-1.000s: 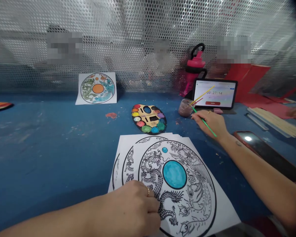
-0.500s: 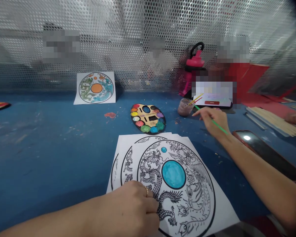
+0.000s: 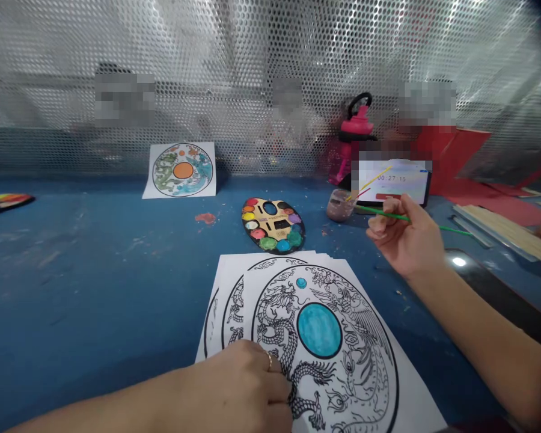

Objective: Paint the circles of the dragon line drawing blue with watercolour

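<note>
In the head view my right hand (image 3: 408, 237) is closed round a thin green paintbrush (image 3: 455, 230). The brush lies nearly level, its left end beside the rim of a cup of murky water (image 3: 340, 205); I cannot tell whether it touches. Yellow and red sticks lean out of that cup. My left hand (image 3: 252, 385) rests with curled fingers on a stack of printed sheets (image 3: 374, 337), its fingertips hidden. The top sheet shows a dragon and a phoenix in a circle, with a blue-painted disc (image 3: 319, 329) and a small blue dot.
Behind the stack lies a paint palette (image 3: 274, 227) with several colours. A coloured picture (image 3: 180, 171) leans at the back by the perforated metal screen (image 3: 234, 72). To the right are a pink bottle (image 3: 357, 125), a timer screen (image 3: 392, 179), a dark phone (image 3: 496, 294) and pale sticks (image 3: 500, 231).
My right hand has moved right, away from the cup, and turned palm up with the paintbrush. My left hand keeps its place on the sheets. The view has tilted slightly upward.
</note>
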Demonstrator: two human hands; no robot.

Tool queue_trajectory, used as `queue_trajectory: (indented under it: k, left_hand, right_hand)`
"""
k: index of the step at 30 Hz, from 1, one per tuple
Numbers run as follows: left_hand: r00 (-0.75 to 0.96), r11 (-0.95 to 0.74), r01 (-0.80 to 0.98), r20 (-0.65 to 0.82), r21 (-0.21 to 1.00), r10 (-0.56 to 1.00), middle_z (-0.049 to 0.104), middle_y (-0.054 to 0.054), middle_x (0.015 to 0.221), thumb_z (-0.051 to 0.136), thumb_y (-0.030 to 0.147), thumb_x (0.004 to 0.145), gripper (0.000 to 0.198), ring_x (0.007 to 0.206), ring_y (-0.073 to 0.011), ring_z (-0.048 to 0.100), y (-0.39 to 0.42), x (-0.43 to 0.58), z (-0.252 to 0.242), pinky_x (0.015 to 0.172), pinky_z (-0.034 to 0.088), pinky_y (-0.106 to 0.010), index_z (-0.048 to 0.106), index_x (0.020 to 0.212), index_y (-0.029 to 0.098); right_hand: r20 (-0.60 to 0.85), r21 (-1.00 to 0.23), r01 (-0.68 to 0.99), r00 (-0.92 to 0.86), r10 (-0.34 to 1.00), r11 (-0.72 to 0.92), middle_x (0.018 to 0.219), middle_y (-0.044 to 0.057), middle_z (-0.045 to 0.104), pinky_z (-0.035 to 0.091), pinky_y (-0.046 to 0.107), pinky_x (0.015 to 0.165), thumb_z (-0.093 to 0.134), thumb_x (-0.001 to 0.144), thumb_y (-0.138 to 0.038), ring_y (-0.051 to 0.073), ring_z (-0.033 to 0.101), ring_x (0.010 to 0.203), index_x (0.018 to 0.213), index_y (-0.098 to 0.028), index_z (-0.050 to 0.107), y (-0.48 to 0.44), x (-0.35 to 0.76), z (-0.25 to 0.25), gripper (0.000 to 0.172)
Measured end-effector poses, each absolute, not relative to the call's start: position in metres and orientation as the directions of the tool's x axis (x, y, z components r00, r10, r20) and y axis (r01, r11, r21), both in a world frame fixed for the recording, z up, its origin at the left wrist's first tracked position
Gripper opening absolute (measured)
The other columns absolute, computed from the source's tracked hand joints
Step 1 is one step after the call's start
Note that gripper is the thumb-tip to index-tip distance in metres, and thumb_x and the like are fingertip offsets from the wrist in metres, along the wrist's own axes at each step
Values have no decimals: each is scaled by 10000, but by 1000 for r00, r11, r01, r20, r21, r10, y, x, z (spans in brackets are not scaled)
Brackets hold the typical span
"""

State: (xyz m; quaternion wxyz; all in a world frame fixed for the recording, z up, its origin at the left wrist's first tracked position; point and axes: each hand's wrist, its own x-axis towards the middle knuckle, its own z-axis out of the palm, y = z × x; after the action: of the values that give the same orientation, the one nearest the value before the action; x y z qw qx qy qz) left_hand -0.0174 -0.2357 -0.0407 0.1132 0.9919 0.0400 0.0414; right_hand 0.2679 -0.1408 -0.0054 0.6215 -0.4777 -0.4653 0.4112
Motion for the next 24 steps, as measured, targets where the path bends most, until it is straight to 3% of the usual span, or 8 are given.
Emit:
queue_trajectory:
  k: [4, 6, 9, 11, 15, 18, 21, 24]
  left_hand:
    - [994, -965, 63, 68, 256, 83, 538, -6, 647, 538, 219, 732, 127, 570, -138, 503, -235, -20, -43, 490, 369, -289, 441, 657, 187]
    - [990, -947, 61, 101, 315, 97, 534, -6, 634, 545, 211, 712, 133, 575, -141, 499, -235, -22, -44, 489, 356, -293, 432, 646, 188]
    - [956, -858, 48, 225, 511, 187, 502, -3, 578, 512, 239, 764, 196, 561, -133, 473, -233, -25, -43, 478, 338, -281, 400, 611, 194]
    - [888, -778, 51, 328, 626, 322, 443, 5, 528, 473, 253, 812, 260, 527, -121, 424, -231, -26, -41, 465, 311, -268, 367, 582, 194]
    - [697, -689, 166, 410, 706, 588, 285, 44, 475, 452, 204, 843, 355, 470, -89, 298, -220, -30, -38, 455, 237, -247, 286, 530, 185]
    - [583, -615, 282, 378, 736, 719, 284, 50, 490, 449, 235, 876, 398, 460, -67, 274, -208, -34, -42, 452, 225, -225, 283, 520, 175]
    - [524, -549, 352, 327, 758, 787, 284, 51, 491, 441, 268, 893, 423, 465, -64, 271, -200, -37, -45, 461, 233, -220, 283, 514, 171]
    - [496, -501, 414, 274, 760, 824, 297, 48, 497, 440, 279, 893, 417, 476, -68, 281, -198, -38, -45, 471, 243, -222, 297, 517, 170]
  right_hand:
    - [158, -984, -51, 158, 975, 168, 302, -49, 232, 326, 327, 474, 388, 896, -491, 123, 225, 342, 575, -249, 320, -142, 266, -8, 408]
    - [131, -989, -55, 133, 982, 140, 278, -58, 190, 317, 321, 464, 391, 895, -506, 120, 174, 338, 565, -247, 301, -140, 267, -10, 430]
    - [122, -992, -10, 103, 987, 123, 300, -57, 195, 296, 313, 435, 347, 894, -540, 140, 229, 345, 604, -266, 361, -135, 268, -12, 399]
    - [140, -988, 73, 83, 987, 134, 351, -38, 292, 312, 318, 431, 283, 893, -567, 158, 330, 366, 646, -274, 401, -134, 266, -13, 401]
    - [129, -976, 179, 24, 991, 123, 542, 32, 539, 403, 341, 491, 238, 890, -562, 189, 532, 504, 671, -256, 410, -140, 251, -14, 415]
    - [88, -996, 34, -2, 996, 88, 478, -4, 478, 391, 306, 475, 399, 871, -510, 149, 483, 443, 618, -243, 396, -153, 236, -20, 368]
    - [11, -986, -168, -30, 999, 6, 372, -49, 347, 271, 256, 393, 546, 830, -452, 84, 327, 334, 521, -217, 390, -165, 225, -29, 419]
    - [-31, -962, -270, -34, 999, -39, 325, -64, 319, 200, 236, 375, 589, 826, -410, 53, 274, 304, 497, -195, 426, -169, 227, -37, 426]
